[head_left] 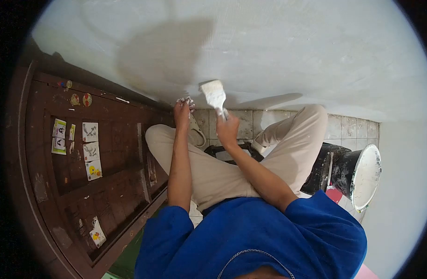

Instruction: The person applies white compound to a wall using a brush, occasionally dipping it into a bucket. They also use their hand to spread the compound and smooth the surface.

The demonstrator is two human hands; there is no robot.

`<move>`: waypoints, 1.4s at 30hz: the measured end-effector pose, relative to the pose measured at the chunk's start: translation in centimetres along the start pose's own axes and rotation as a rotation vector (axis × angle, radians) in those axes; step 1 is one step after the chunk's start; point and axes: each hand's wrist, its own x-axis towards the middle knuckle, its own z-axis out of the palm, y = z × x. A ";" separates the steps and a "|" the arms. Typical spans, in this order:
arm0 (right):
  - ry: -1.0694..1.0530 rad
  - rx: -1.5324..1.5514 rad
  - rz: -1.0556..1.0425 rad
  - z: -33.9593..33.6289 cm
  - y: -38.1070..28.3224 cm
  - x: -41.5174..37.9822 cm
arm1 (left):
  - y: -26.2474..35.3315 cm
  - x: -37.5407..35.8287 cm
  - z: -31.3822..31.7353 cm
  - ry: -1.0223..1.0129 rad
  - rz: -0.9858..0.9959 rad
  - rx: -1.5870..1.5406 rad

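Note:
My right hand [228,129] is wrapped round the handle of a wide paintbrush [215,96]. White paint coats the brush, and its pale bristles point up at the white wall [288,56], overlapping its lower part in this view. To the left, my left hand [181,113] is closed near the wall's foot, above my left shoe. White, crumpled-looking stuff shows at its fingers; I cannot tell whether this is a rag or paint on the skin.
A brown wooden door [115,195] with stickers [93,151] stands close on my left. At right are a paint-smeared bucket [342,174] and a black object [317,169]. Tiled floor [243,117] runs along the wall below my hands.

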 end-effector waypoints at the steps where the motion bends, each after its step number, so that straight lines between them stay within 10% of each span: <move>1: 0.010 -0.063 -0.099 0.3 1.1 -0.5 | 0.0 -0.1 0.1 0.014 0.012 -0.033; 19: -0.071 -0.046 0.300 -0.4 2.6 3.3 | -0.9 0.6 -0.1 0.004 -0.043 0.004; 38: -0.041 -0.205 -0.175 -0.9 -0.4 0.2 | -1.3 -0.4 -0.9 0.067 0.011 0.080; 42: -0.118 -0.242 0.020 -0.6 2.3 3.1 | -1.1 -0.1 0.1 0.052 -0.008 0.121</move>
